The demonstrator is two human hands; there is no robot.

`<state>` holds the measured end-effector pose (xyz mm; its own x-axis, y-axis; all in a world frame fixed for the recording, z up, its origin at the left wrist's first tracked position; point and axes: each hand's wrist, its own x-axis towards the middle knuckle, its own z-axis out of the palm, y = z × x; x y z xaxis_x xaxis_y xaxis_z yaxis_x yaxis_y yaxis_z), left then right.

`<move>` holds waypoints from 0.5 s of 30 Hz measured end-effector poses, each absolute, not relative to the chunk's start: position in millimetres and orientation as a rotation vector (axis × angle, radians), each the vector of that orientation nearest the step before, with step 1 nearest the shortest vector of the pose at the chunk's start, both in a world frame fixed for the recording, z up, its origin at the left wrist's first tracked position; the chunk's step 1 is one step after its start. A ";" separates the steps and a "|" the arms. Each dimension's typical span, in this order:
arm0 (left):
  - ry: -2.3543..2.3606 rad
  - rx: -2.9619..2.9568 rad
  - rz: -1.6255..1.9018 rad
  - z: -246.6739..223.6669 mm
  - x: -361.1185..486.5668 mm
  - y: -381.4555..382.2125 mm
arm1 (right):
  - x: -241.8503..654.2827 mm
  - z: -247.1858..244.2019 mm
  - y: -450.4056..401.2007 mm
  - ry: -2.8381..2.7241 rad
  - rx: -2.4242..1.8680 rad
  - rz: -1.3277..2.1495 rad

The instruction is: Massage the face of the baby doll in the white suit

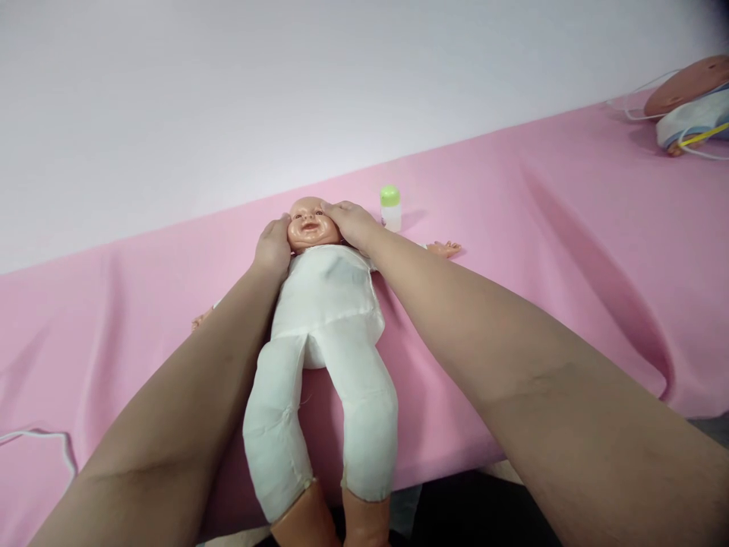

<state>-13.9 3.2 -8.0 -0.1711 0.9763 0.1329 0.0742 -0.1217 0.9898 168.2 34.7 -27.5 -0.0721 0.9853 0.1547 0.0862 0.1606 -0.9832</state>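
Note:
A baby doll (pixel 327 296) with a white cloth body lies on its back on a pink-covered table. Its smiling plastic head points away from me, and its plastic feet reach past the near edge. My left hand (pixel 274 243) cups one side of the doll's head, with the fingertips partly hidden behind it. On the other side, my right hand (pixel 354 222) presses against the cheek, thumb near the eye. Both forearms pass over the doll's outstretched arms, leaving the small plastic hands in sight. Just beyond my right hand stands a small bottle (pixel 391 216) with a green cap.
The pink sheet (pixel 569 251) has several folds and meets a white wall (pixel 228 99) at the back. Part of another doll (pixel 692 114) lies at the far right with white tubing and a yellow strip. A white cord (pixel 42 434) rests at the left.

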 end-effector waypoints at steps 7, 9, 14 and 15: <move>1.372 1.269 1.394 -6.3 -12.7 2.1 | 168.7 -28.6 38.4 -1.416 -1.119 1.083; 1.378 1.259 1.395 -6.3 -12.8 1.7 | 169.0 -28.9 38.5 -1.413 -1.120 1.081; 1.370 1.253 1.397 -8.7 -15.5 3.6 | 168.2 -30.6 39.2 -1.414 -1.117 1.082; 1.371 1.253 1.392 -9.5 -16.3 4.7 | 167.3 -31.2 39.8 -1.418 -1.115 1.060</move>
<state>-16.3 4.7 -9.5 -0.1921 0.9749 0.1125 0.0975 -0.0951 0.9907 167.3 39.8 -31.2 -0.0722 0.9803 0.1836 0.1015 0.1904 -0.9764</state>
